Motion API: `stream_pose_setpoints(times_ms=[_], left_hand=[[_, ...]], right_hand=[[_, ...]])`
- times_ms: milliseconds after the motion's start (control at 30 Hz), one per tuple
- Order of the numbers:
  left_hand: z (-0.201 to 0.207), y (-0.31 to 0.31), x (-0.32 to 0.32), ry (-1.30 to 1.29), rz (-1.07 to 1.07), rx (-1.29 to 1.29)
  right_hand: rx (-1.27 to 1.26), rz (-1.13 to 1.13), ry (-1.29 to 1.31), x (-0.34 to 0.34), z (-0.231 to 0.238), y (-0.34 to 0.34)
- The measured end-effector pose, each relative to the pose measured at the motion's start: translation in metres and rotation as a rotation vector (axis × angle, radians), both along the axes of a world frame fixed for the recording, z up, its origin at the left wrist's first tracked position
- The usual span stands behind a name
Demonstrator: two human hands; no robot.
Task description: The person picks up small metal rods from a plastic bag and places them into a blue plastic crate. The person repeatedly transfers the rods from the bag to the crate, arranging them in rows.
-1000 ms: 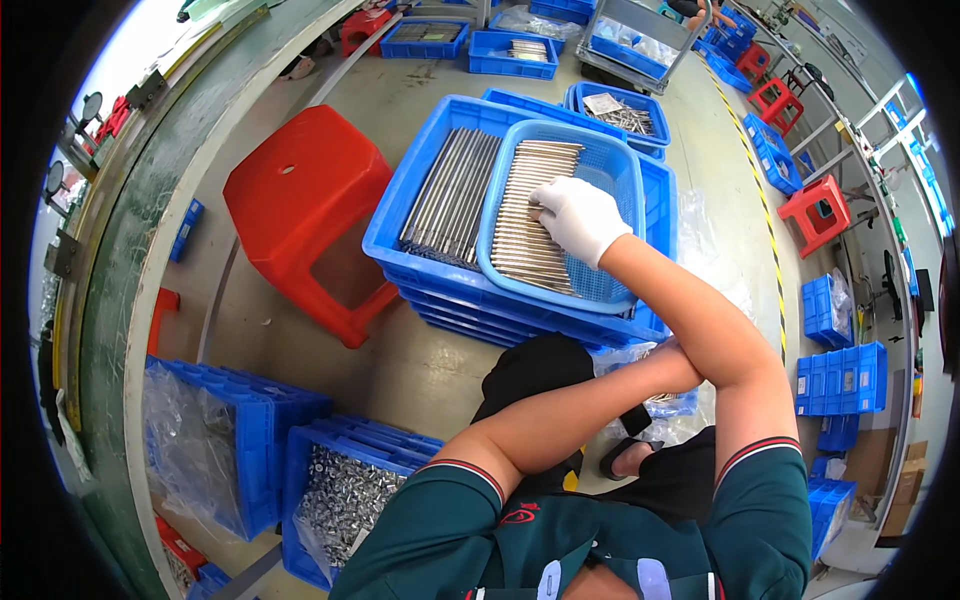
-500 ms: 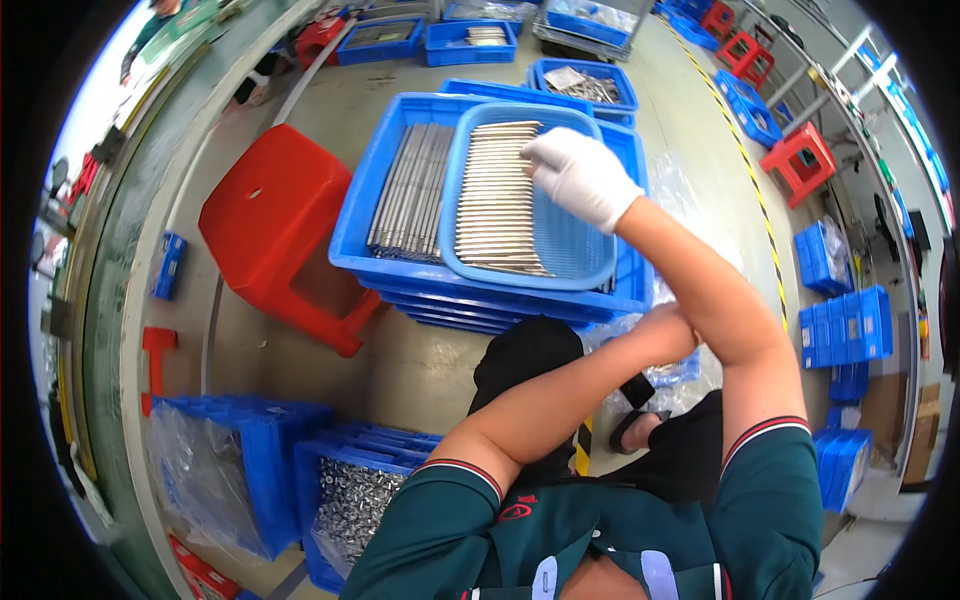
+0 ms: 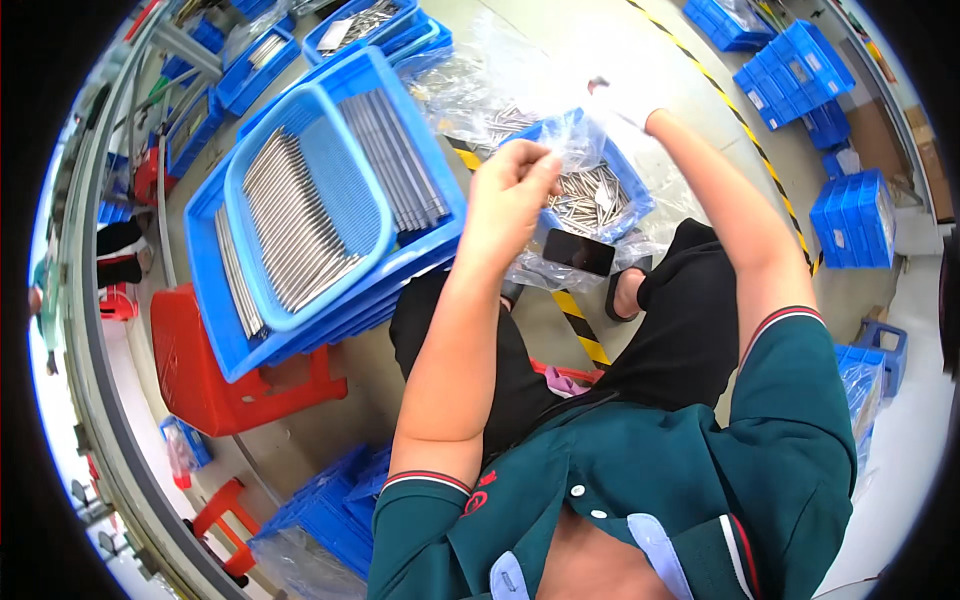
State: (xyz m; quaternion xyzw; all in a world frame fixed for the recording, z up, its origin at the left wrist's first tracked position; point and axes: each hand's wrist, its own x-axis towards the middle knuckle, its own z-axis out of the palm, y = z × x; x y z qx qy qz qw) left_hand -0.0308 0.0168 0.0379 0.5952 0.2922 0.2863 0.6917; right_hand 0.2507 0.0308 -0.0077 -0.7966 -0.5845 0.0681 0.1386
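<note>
My bare left hand (image 3: 510,195) is held up, its fingers curled and thumb against the index finger; anything between them is too small to see. It hovers beside a small blue crate (image 3: 630,165) of loose metal pins (image 3: 590,205), partly covered by clear plastic film. Past the crate, my right hand (image 3: 622,108) in a white glove is washed out by glare, its fingers unreadable; a small dark spot shows at its tip. To the left, a light blue mesh basket (image 3: 345,185) holds a row of shiny metal rods (image 3: 297,215). It rests on a large blue crate (image 3: 205,290) of grey rods (image 3: 395,160).
A black phone (image 3: 580,252) lies at the small crate's near edge. A red stool (image 3: 190,360) stands left of the crate stack. More blue crates (image 3: 800,75) are stacked at the right. Yellow-black tape (image 3: 580,325) runs along the floor between my feet.
My view has swung right, so the basket and stack now sit at the left. My gloved right hand has left the basket's rods. My left hand has risen beside the small crate.
</note>
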Motion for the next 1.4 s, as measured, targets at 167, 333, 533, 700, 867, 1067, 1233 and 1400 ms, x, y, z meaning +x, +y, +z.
stream_pose_setpoints(times_ms=[167,333,533,700,867,1067,1233,1400], left_hand=[[-0.002,-0.002,0.016,-0.067,0.011,-0.154],[-0.004,-0.003,0.025,-0.021,0.033,-0.187],[-0.009,-0.002,0.028,0.0,0.081,-0.213],[-0.003,-0.004,0.033,0.024,0.095,-0.251],[-0.003,-0.004,0.032,0.022,0.09,-0.287],[-0.003,-0.004,0.032,0.072,0.112,-0.252],[-0.003,-0.001,0.029,0.07,0.128,-0.249],[-0.002,0.0,0.027,0.067,0.121,-0.25]], right_hand=[[-0.498,0.023,0.006,0.038,-0.142,-0.041],[-0.721,-0.085,0.148,0.033,-0.235,-0.063],[-0.668,-0.1,0.159,-0.003,-0.261,-0.044],[-0.293,-0.035,0.091,-0.021,-0.284,-0.011],[-0.116,-0.15,-0.037,-0.026,-0.312,0.023],[-0.158,-0.185,0.055,-0.028,-0.302,0.064],[-0.246,-0.159,-0.056,-0.029,-0.279,0.06],[-0.195,-0.146,0.057,-0.028,-0.335,0.055]])
